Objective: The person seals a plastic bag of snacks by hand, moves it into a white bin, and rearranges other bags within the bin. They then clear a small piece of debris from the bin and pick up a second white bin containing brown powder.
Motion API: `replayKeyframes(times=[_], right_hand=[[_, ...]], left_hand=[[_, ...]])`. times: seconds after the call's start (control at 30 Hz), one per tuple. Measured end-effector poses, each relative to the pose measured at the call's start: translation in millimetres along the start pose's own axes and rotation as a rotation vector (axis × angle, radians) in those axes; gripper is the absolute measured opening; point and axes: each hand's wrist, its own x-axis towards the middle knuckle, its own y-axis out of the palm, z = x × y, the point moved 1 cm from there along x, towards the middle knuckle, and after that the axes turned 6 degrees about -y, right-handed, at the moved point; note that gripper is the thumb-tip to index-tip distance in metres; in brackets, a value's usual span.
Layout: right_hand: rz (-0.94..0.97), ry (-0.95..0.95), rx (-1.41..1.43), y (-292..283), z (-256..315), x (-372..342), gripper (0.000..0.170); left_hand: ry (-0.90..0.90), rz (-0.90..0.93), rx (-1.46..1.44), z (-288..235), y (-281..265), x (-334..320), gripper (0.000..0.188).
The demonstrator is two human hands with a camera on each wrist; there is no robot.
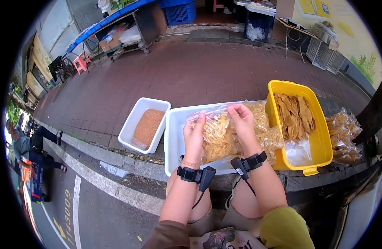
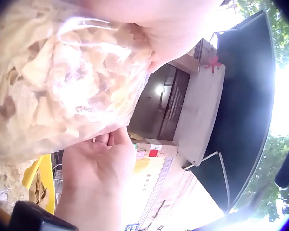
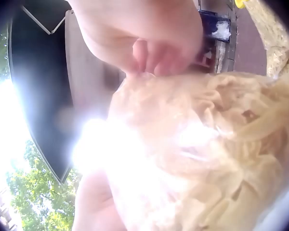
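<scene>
Between my two hands stands a clear plastic bag of pale yellow dried flakes [image 1: 218,139], its top edge up, above a white tub [image 1: 178,120]. My left hand [image 1: 195,137] grips the bag's upper left corner, thumb along the near side. With thumb and fingers my right hand [image 1: 244,124] pinches the upper right corner. The right wrist view shows curled right fingertips [image 3: 166,62] at the plastic edge. In the left wrist view the bag [image 2: 62,82] fills much of the picture, with the right hand [image 2: 98,166] below it. More filled clear bags [image 1: 261,120] lie in the tub.
At left stands a smaller white tub [image 1: 124,135] with a bag of brown granules [image 1: 149,128]. A yellow bin [image 1: 324,137] at right holds brown dried strips [image 1: 292,116]; more filled bags [image 1: 344,133] lie beyond it. A person [image 1: 33,141] is on the road at far left.
</scene>
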Motion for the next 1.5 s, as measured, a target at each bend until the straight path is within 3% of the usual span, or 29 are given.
replayKeyframes(times=[0.2, 0.37, 0.63, 0.73, 0.87, 0.93, 1.17, 1.23, 1.5], right_hand=[[0.011, -0.030, 0.043, 1.1, 5.9, 5.3, 0.011], [0.117, 0.092, 0.007, 5.8, 17.5, 2.4, 0.012], [0.108, -0.004, 0.001, 7.4, 22.1, 2.2, 0.010], [0.186, 0.095, 0.029, 5.3, 29.4, 1.6, 0.011], [0.209, 0.084, -0.016, 4.6, 25.6, -0.3, 0.013], [0.228, -0.013, -0.089, 1.6, 22.0, 1.2, 0.013], [0.267, 0.076, -0.131, 0.4, 35.5, 1.0, 0.012], [0.350, -0.072, -0.356, 0.2, 36.7, 2.3, 0.012], [0.336, -0.316, -0.555, 4.0, 41.1, -0.6, 0.013]], left_hand=[[0.207, -0.060, 0.076, 7.0, 9.7, 0.1, 0.020], [0.194, -0.040, 0.023, 4.0, -0.4, 6.7, 0.016], [0.194, -0.035, 0.024, 2.0, 6.0, 2.8, 0.019], [0.225, -0.014, 0.035, 1.5, 1.4, 4.0, 0.019], [0.219, -0.042, 0.154, 2.6, -2.1, 5.8, 0.025], [0.206, -0.050, 0.159, 1.5, -1.0, 3.8, 0.025], [0.197, -0.041, 0.156, 2.0, -1.1, 3.5, 0.023], [0.224, -0.066, 0.226, -1.6, 4.4, -0.3, 0.023], [0.240, -0.069, 0.273, 0.0, 3.3, 0.5, 0.024]])
